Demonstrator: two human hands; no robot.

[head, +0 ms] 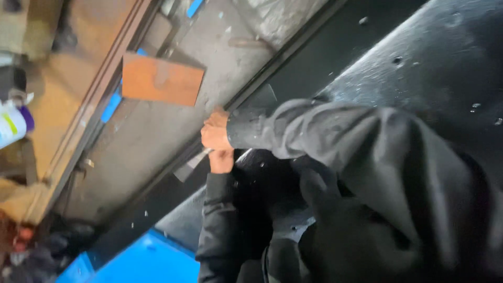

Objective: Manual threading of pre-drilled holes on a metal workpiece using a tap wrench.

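Observation:
My two hands meet at the edge of a long dark metal rail (157, 202) that runs diagonally across the view. My right hand (215, 132) comes out of a wide dark sleeve, its fingers curled into a fist against the rail's edge. Just below it, my left hand (221, 160) grips a thin flat grey piece (189, 166) that sticks out toward the lower left. What the right fist encloses is hidden. A large dark speckled metal surface (435, 57) lies behind both arms.
A rusty orange plate (161, 79) lies on the grey dusty surface (146, 141) beyond the rail. A blue panel (146, 262) shows at the bottom. A white bottle (10, 126) stands at the far left, beside a brownish frame (68, 152).

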